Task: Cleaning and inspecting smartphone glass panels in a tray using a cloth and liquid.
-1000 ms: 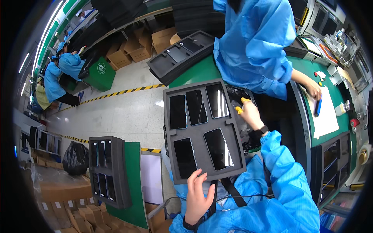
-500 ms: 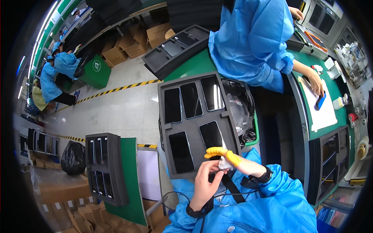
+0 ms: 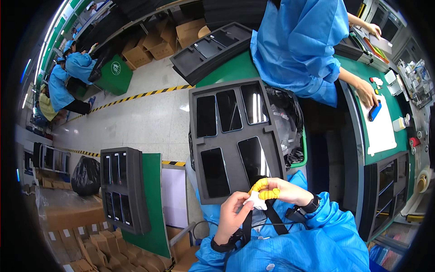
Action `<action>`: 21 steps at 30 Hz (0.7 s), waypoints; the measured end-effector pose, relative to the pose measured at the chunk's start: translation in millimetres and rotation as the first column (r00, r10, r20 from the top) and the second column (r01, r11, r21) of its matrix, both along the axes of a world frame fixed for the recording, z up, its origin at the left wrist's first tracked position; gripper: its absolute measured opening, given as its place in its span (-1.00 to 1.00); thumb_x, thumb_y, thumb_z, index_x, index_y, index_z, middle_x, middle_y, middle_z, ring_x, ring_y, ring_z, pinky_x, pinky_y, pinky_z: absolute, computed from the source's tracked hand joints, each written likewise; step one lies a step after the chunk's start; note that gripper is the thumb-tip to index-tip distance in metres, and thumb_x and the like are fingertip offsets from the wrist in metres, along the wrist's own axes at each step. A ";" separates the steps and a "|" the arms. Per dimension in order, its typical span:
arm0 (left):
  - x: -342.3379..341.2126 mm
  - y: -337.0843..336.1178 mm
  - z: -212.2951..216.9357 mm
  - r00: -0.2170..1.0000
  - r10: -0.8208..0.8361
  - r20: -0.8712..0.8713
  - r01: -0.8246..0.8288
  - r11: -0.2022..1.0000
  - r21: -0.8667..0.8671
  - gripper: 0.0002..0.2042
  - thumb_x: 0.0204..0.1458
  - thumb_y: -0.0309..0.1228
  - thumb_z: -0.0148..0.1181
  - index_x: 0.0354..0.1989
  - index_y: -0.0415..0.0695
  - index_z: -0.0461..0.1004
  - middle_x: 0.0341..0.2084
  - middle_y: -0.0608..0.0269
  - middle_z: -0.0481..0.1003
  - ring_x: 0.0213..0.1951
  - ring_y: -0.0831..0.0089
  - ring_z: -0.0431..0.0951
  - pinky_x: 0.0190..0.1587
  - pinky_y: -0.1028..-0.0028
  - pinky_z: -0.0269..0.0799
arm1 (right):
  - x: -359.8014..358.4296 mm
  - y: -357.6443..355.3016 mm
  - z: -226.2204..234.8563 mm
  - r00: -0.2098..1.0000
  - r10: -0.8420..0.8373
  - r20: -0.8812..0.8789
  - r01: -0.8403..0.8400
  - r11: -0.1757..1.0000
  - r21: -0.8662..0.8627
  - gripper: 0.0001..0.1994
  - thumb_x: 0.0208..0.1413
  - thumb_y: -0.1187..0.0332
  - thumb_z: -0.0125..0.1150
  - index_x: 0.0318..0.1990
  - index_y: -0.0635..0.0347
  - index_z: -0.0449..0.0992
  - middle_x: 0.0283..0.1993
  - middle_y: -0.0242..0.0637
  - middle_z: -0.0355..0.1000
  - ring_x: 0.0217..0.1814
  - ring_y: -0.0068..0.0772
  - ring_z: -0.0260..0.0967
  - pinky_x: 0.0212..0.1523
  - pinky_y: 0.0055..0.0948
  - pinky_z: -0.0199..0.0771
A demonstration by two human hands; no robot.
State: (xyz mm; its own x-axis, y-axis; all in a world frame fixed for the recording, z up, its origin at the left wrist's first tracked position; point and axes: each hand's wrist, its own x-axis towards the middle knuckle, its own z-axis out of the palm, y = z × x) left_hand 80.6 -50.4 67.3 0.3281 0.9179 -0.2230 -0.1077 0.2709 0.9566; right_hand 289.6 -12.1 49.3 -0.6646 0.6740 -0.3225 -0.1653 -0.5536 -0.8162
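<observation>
A dark grey foam tray (image 3: 235, 183) lies in front of me with several black phones (image 3: 214, 171) in its slots. Just below its near edge my two hands meet. My right hand (image 3: 286, 190), with yellow finger cots on the fingertips, pinches a small white piece (image 3: 258, 200). My left hand (image 3: 230, 216) holds the same piece from the left side. Both sleeves are blue.
A co-worker in a blue coat (image 3: 299, 41) stands at the green bench (image 3: 362, 104) on the right, one hand by a blue object on a white mat (image 3: 380, 129). A black-lined bin (image 3: 287, 122) sits under the tray. More foam trays (image 3: 124, 190) (image 3: 213, 47), cardboard boxes and taped floor lie to the left.
My right hand left the tray's right edge and my left hand left its near edge. Both have come together below the tray, around the small white piece.
</observation>
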 end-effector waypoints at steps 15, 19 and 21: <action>-9.6 11.6 6.4 0.933 0.041 -0.358 0.055 0.965 0.255 -0.86 0.01 -0.61 0.17 -0.24 -0.30 0.49 -0.36 0.21 0.42 -0.31 0.53 0.47 -0.26 0.60 0.36 | 1.5 -10.7 -11.9 0.984 -0.119 -0.133 0.089 0.974 -0.210 -0.76 0.09 0.59 0.16 -0.06 0.26 0.46 -0.08 -0.32 0.47 -0.02 -0.50 0.42 0.03 -0.56 0.42; -6.0 12.6 5.8 0.952 0.051 -0.301 0.028 0.967 0.253 -0.84 0.01 -0.63 0.15 -0.21 -0.29 0.50 -0.39 0.20 0.44 -0.34 0.51 0.48 -0.25 0.59 0.37 | -0.4 -12.2 -18.4 0.982 -0.117 -0.145 0.083 0.971 -0.224 -0.78 0.11 0.56 0.17 -0.07 0.25 0.47 -0.08 -0.33 0.47 -0.01 -0.49 0.42 0.06 -0.55 0.41; -3.9 11.5 5.1 0.961 0.052 -0.270 0.023 0.963 0.268 -0.83 0.01 -0.64 0.15 -0.19 -0.29 0.49 -0.40 0.20 0.45 -0.34 0.51 0.49 -0.25 0.58 0.38 | -5.1 -10.5 -12.2 0.985 -0.106 -0.135 0.103 0.994 -0.028 -0.78 0.09 0.55 0.19 -0.08 0.24 0.49 -0.08 -0.33 0.47 -0.01 -0.48 0.42 0.07 -0.52 0.40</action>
State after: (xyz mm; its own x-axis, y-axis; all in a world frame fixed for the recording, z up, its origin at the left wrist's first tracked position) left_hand 76.8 -38.8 72.4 0.2755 0.9601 -0.0492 0.1648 0.0033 0.9863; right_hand 284.6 -22.5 37.1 -0.6294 0.7364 -0.2482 -0.3323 -0.5438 -0.7706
